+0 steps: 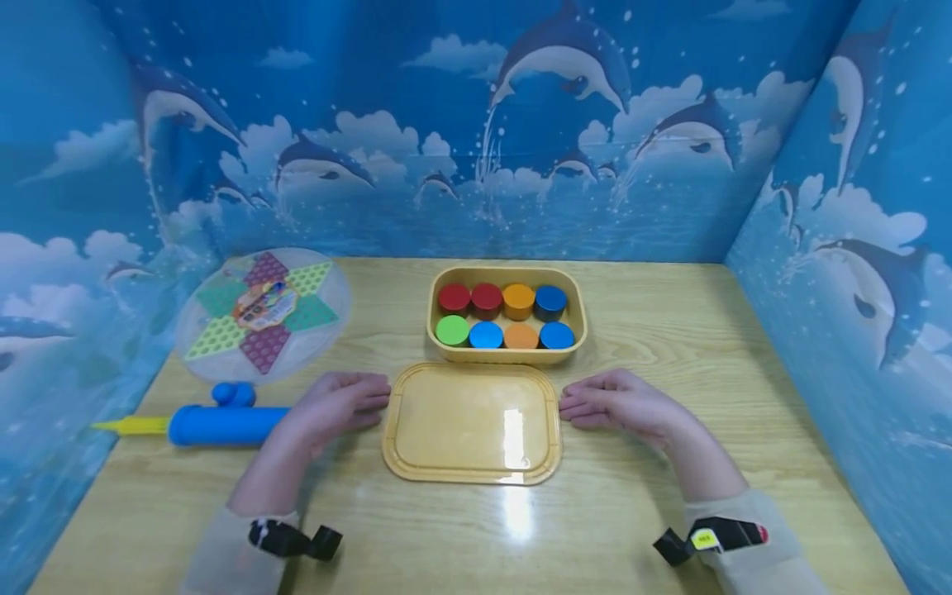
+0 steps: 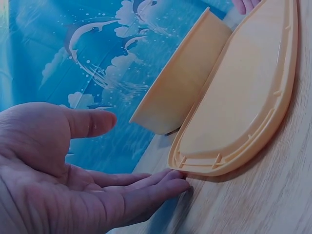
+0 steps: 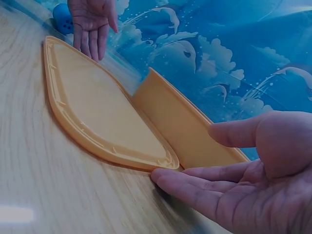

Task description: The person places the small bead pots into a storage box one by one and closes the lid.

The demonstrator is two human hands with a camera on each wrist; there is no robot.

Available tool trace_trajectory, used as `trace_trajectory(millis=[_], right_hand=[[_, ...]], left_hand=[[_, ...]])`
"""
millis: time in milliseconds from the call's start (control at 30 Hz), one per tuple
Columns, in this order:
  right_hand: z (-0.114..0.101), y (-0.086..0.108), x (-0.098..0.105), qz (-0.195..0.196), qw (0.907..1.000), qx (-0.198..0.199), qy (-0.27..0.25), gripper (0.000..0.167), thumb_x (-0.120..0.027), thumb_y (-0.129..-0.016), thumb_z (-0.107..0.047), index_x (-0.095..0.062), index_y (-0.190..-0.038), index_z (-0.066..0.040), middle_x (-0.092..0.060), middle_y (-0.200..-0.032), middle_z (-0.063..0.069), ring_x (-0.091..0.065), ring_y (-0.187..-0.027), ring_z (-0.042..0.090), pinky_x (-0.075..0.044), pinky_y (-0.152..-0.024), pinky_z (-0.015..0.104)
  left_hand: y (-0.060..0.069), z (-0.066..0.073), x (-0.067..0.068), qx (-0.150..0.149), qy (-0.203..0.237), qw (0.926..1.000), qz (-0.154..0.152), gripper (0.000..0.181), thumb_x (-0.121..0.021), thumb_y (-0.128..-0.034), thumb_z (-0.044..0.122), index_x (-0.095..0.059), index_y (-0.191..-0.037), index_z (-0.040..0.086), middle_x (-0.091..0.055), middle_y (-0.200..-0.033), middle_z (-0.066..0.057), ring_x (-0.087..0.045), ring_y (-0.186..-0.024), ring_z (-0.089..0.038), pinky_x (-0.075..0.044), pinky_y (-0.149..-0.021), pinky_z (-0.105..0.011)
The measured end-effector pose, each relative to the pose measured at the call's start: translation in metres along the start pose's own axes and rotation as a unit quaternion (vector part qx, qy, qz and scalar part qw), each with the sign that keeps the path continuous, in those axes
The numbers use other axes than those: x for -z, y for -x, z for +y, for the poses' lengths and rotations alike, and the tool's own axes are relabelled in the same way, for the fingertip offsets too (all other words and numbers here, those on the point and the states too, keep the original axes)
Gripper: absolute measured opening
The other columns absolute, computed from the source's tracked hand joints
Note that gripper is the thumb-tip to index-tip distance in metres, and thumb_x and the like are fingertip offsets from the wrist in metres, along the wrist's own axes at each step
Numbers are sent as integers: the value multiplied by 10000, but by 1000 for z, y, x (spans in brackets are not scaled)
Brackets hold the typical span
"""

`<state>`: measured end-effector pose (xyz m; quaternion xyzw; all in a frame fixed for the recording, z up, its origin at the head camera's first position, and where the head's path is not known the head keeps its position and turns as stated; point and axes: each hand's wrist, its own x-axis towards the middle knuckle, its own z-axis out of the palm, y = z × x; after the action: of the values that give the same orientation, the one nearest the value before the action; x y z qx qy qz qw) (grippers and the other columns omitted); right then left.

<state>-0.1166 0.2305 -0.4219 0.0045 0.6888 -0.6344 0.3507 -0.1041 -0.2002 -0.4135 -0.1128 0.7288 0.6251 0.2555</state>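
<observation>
A flat orange-yellow lid [image 1: 473, 423] with a raised rim lies on the table in front of a matching box [image 1: 508, 355]. Several round pieces, among them a green one [image 1: 452, 330] and a dark red one [image 1: 487, 299], sit in the box in two rows. My left hand [image 1: 344, 406] is at the lid's left edge, its straight fingertips at the rim in the left wrist view. At the right edge, my right hand [image 1: 621, 405] has its fingers extended to the rim. Both thumbs stand apart from the fingers, and neither hand grips anything.
A blue pump with a yellow nozzle [image 1: 226, 426] lies at the left, partly behind the left forearm. Beyond it is a round game board [image 1: 264, 314] with a coloured star. A dolphin-print curtain [image 1: 476, 149] borders the wooden table [image 1: 654, 322].
</observation>
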Motion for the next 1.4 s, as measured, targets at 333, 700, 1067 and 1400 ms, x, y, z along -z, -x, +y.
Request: trace_trajectory(millis=[333,700,1067,1400], right_hand=[[1,-4,-9,-29,9999,-14,154,553,-608,-1103,-186,-443,-1470,193,-663,-1337,258,-665,-1243,338,-567,-1064,419],[5,1,-19,-389,9989,223,106,573,-605,-1107,-208,-434,-1500,173,-535,-1503,277,-630,-1290,298,-539,-1097,402],[-13,20,-20,-863,9950,509,-29,527,-491,-1154,-209,-403,-1537,143,-459,-1572,279,-534,-1391,393,-515,-1111,491],[-44,39,-11,-531,9888,1302,508,520,-484,-1150,-156,-367,-1526,185,-327,-1631,321,-474,-1424,427,-529,-1092,449]], left_hand=[[0,2,-7,-11,-32,10000,-49,566,-536,-1129,244,-409,-1506,-158,-482,-1522,-315,-463,-1431,-433,-469,-1166,-524],[12,5,-17,133,-559,9982,-151,734,-580,-1105,392,-363,-1530,-165,-387,-1597,-325,-374,-1494,-440,-351,-1238,-538],[36,18,-17,-363,-438,9975,-411,671,-577,-1117,305,-375,-1503,-205,-316,-1624,-351,-377,-1470,-499,-433,-1176,-576],[49,47,-16,-828,-283,9948,-519,740,-577,-1118,344,-273,-1590,-138,-146,-1723,-255,-212,-1565,-425,-389,-1208,-572]])
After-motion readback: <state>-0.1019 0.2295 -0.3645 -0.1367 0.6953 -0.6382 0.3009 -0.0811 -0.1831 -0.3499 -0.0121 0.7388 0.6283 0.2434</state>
